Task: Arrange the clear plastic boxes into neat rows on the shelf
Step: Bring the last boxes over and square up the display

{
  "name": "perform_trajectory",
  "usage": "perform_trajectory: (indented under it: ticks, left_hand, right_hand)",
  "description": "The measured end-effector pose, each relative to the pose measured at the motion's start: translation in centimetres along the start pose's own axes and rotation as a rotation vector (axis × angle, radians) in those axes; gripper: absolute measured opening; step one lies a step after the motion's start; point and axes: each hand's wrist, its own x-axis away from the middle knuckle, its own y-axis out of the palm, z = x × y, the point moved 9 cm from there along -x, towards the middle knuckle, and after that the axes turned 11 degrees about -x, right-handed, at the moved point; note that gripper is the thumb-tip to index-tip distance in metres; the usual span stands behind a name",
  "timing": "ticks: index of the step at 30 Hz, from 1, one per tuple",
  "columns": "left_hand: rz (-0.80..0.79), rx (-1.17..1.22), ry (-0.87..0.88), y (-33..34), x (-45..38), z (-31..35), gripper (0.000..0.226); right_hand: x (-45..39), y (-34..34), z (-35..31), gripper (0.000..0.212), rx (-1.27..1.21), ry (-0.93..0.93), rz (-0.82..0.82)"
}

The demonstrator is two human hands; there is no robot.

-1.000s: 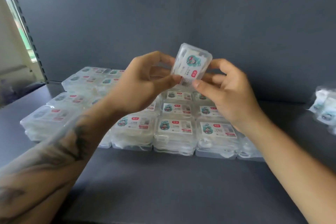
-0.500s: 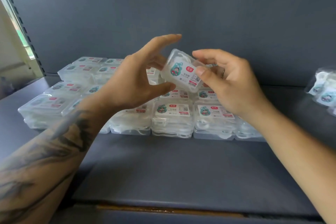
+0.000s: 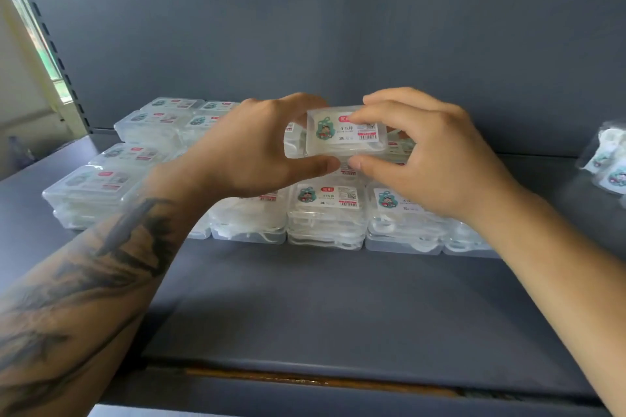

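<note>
Both hands hold one clear box (image 3: 345, 132) level, label up, above the stacked boxes (image 3: 325, 213) toward the shelf's (image 3: 305, 308) back edge. The left hand (image 3: 250, 149) pinches its left end, thumb beneath, fingers on top. The right hand (image 3: 430, 152) pinches the right end likewise. More packs (image 3: 609, 162) lie at the shelf's right edge.
</note>
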Motion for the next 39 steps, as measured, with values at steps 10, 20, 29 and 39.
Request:
perform_trajectory:
  ticks: [10,20,29,39]
  left_hand:
    - [-0.289,-0.261,-0.194,-1.3,3.1,-2.0,0.096]
    - [-0.332,-0.246,-0.171,1.1,5.8,-0.8,0.09]
    - [-0.276,-0.233,-0.151,1.7,6.4,-1.1,0.088]
    - [-0.28,-0.234,-0.148,1.9,6.3,-1.3,0.087]
  right_hand:
    - [-1.2,0.8,2.0,0.036,0.078,0.219,-0.139]
    - [-2.9,3.7,3.0,0.034,0.144,0.315,-0.258]
    - [-3.6,5.1,3.6,0.028,0.201,0.325,-0.302]
    - [-3.5,5.7,3.5,0.032,0.202,0.36,-0.328]
